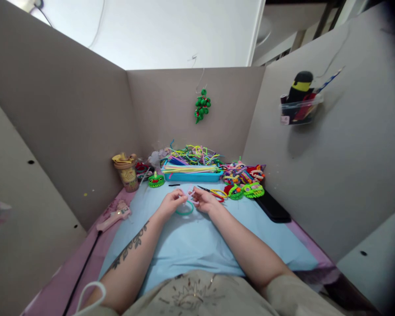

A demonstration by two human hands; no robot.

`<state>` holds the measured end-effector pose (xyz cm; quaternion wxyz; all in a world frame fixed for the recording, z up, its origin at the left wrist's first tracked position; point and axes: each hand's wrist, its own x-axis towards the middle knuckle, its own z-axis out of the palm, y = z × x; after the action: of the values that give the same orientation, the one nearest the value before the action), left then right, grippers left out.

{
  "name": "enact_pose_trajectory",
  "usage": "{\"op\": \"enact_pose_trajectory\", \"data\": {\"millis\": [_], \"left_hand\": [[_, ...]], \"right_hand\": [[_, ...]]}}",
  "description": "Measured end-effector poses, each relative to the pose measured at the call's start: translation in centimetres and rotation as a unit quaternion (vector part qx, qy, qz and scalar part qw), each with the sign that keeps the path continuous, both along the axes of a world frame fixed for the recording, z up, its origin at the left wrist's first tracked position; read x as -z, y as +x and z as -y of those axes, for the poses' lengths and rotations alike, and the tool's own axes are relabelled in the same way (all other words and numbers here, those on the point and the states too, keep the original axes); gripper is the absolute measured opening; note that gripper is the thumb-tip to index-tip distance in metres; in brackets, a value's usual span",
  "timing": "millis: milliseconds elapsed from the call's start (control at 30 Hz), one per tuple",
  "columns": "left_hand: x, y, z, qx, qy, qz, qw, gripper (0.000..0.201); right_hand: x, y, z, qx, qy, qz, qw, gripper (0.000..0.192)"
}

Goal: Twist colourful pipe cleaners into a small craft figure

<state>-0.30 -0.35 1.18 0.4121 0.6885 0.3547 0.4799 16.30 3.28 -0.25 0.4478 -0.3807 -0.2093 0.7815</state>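
Observation:
Over the middle of the blue sheet, my left hand (pixel 171 203) pinches a pale pink pipe cleaner (pixel 191 201) bent into a loop. My right hand (pixel 205 201) is close beside it, fingers closed on the same pink piece. A teal pipe cleaner (pixel 184 213) curves in a ring below the fingertips; whether it is joined to the pink one I cannot tell. Just beyond my right hand lie scissors (pixel 220 194) with red and yellow handles. A small dark stick (pixel 174 185) rests beyond my left hand.
A blue tray (pixel 194 177) piled with pipe cleaners stands at the back. Green pipe-cleaner figures (pixel 253 190) and a black phone-like slab (pixel 272 206) are right. A pink glue gun (pixel 114 218) with a black cord and a cup (pixel 126 175) are left. Grey panels (pixel 197 127) enclose the table.

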Motion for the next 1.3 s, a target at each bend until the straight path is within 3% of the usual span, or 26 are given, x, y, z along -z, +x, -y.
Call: {"op": "enact_pose_trajectory", "data": {"millis": [100,200,300,400,467,533,633,833,1033,1133,1300], "left_hand": [[0.6,-0.3,-0.7,-0.047,-0.051,0.05,0.996,0.027],[1.4,-0.8,-1.7,-0.103,-0.101,0.095,0.985,0.028],[1.7,-1.2,-2.2,-0.133,-0.116,0.112,0.978,0.029],[1.5,-1.1,-1.9,-0.127,-0.103,0.107,0.981,0.03],[1.2,-0.8,-1.6,-0.11,-0.091,0.094,0.985,0.03],[1.1,-0.4,-1.2,-0.094,-0.083,0.077,0.989,0.029],[1.3,0.0,-1.1,-0.077,-0.063,0.057,0.993,0.026],[2.0,0.0,-1.6,-0.102,-0.051,0.064,0.991,0.028],[2.6,-1.1,-2.7,-0.205,-0.028,0.027,0.978,0.03],[3.1,-2.0,-3.0,-0.237,-0.035,-0.116,0.964,0.026],[3.3,-2.2,-2.3,-0.263,-0.004,-0.368,0.892,0.032]], "right_hand": [[-0.5,0.0,0.5,0.014,0.047,0.047,0.998,0.031],[-0.7,-0.1,0.9,0.019,0.144,0.149,0.978,0.039],[-0.6,-0.5,1.4,0.014,0.274,0.237,0.932,0.035],[-0.4,-1.1,1.8,0.059,0.379,0.291,0.877,0.03],[-0.4,-1.5,2.0,0.102,0.411,0.312,0.85,0.026],[-0.4,-1.7,2.1,0.119,0.423,0.315,0.841,0.024],[-0.5,-1.9,2.1,0.11,0.422,0.281,0.855,0.021],[-0.5,-2.0,2.2,0.083,0.365,0.192,0.907,0.022],[-0.2,-1.2,1.2,0.111,0.331,0.149,0.925,0.022],[-0.3,-0.6,0.8,0.129,0.314,0.15,0.929,0.022],[-1.0,-0.4,1.1,0.147,0.275,0.146,0.939,0.019]]}}
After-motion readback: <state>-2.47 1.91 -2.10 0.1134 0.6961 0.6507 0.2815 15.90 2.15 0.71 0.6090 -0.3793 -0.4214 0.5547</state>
